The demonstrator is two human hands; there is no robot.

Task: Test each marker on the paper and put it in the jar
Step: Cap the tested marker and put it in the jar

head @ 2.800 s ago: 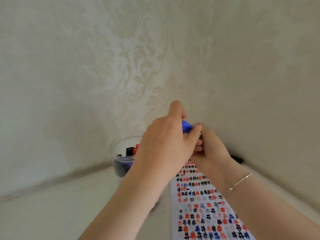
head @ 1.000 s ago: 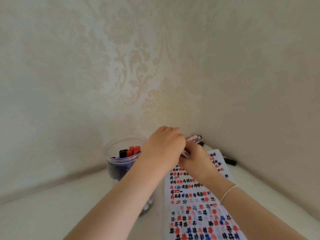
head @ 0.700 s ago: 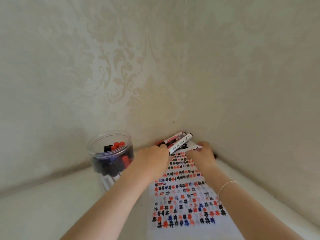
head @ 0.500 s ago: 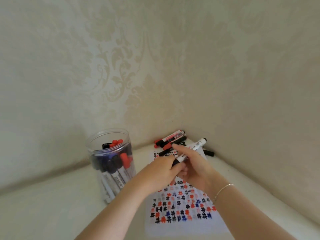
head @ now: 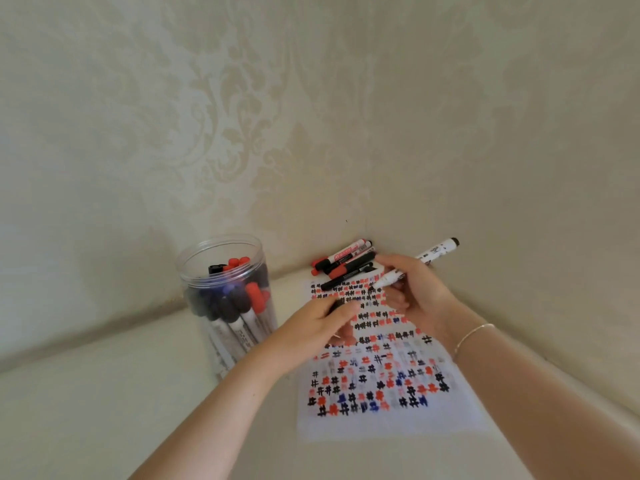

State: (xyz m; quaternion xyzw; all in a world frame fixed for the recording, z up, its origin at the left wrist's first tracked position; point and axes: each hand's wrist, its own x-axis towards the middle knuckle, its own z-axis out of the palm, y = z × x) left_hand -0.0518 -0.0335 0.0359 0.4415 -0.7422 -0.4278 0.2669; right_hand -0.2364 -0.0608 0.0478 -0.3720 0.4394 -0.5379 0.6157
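Observation:
My right hand [head: 417, 292] grips a white marker [head: 433, 254] with a black end, uncapped, its tip pointing down-left just above the paper [head: 381, 420]. My left hand [head: 317, 323] is beside it over the paper and pinches a dark cap [head: 337, 306] between thumb and fingers. The sheet is covered with red, black and blue hash marks. A clear plastic jar [head: 228, 299] stands left of the paper with several capped markers inside. Several loose markers [head: 346, 263] lie in the corner behind the paper.
The white surface meets patterned walls at the back and right, forming a tight corner. Bare surface shows at the front left of the jar.
The blue marker is gone from my hands. My right hand picked a white marker from the corner pile, and my hands have pulled apart, taking its cap off. The view tilted down.

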